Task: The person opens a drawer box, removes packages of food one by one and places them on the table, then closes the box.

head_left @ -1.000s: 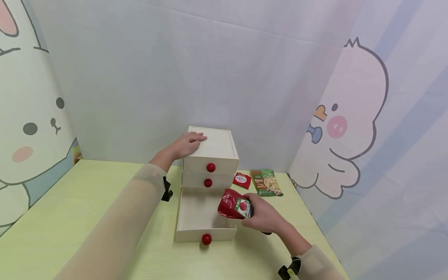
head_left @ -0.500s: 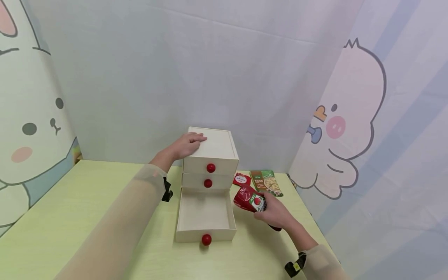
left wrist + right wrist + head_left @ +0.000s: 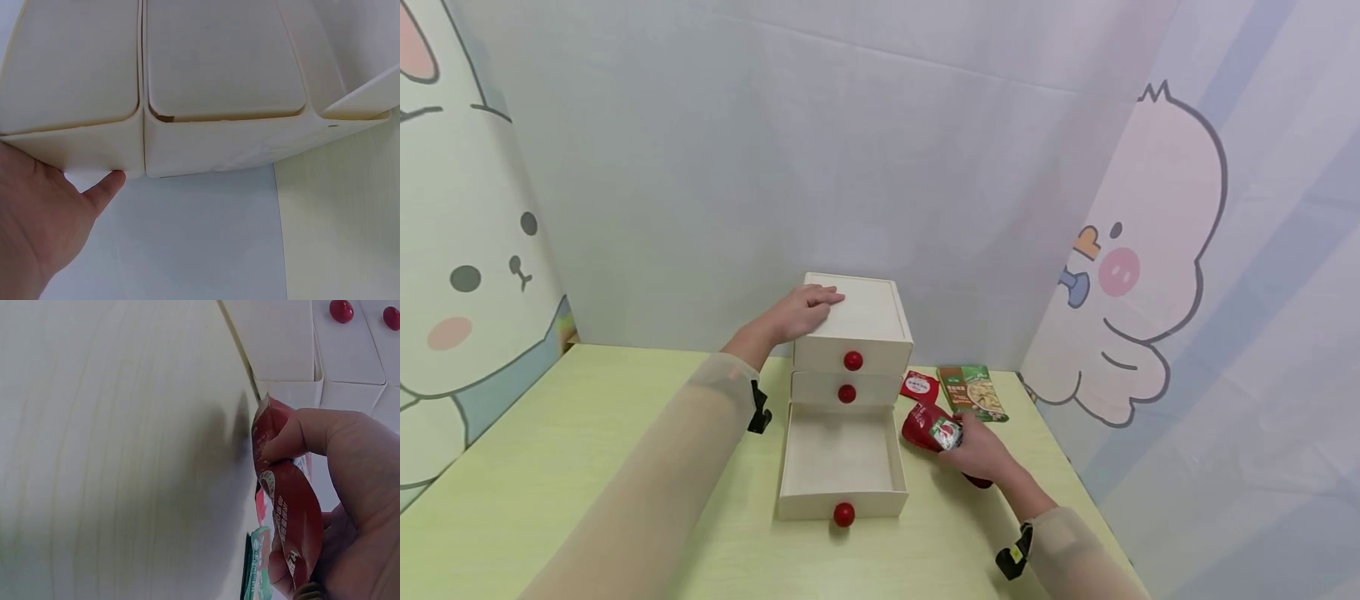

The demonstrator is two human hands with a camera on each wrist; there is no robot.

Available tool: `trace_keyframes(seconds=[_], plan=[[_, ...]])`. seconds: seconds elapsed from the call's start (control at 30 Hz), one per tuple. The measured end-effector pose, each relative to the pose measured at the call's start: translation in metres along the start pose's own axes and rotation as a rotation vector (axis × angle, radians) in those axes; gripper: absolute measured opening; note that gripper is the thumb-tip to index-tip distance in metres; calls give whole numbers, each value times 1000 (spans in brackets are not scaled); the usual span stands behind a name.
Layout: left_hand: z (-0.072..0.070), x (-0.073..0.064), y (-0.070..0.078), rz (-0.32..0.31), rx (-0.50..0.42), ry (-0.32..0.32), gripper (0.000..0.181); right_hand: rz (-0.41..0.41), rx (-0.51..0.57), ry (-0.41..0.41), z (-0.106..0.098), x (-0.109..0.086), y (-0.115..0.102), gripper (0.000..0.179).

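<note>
A white drawer cabinet [image 3: 853, 357] with red knobs stands on the table, its bottom drawer [image 3: 838, 454] pulled out and holding nothing. My left hand [image 3: 797, 312] rests on the left part of the cabinet's top; in the left wrist view the thumb lies against its side wall. To the right of the drawer, my right hand [image 3: 981, 452] holds a dark red pouch [image 3: 927, 427] just above the table. The right wrist view shows the thumb pressing one face of the pouch [image 3: 294, 512], with fingers behind it.
A small red packet [image 3: 920, 386] lies beside the cabinet on the right. Next to it is a green and brown food packet [image 3: 973, 392]. The pale yellow-green table [image 3: 617, 417] meets a grey curtain [image 3: 715, 167] at the back.
My right hand has moved from over the drawer's right edge to the right and lower, carrying the red pouch. The left hand stays on the cabinet top.
</note>
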State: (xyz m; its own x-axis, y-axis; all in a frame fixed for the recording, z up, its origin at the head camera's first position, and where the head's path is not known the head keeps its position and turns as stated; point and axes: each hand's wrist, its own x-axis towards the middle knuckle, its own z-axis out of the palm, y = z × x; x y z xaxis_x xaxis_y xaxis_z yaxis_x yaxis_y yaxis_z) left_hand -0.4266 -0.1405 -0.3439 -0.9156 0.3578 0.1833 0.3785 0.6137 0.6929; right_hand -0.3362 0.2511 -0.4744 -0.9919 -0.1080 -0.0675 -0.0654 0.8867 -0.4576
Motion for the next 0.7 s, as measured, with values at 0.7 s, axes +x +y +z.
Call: trace_keyframes(seconds=[0.7], plan=[[-1,-1,0,6,2,5,54,20,-115,2,11,21,-3,88]])
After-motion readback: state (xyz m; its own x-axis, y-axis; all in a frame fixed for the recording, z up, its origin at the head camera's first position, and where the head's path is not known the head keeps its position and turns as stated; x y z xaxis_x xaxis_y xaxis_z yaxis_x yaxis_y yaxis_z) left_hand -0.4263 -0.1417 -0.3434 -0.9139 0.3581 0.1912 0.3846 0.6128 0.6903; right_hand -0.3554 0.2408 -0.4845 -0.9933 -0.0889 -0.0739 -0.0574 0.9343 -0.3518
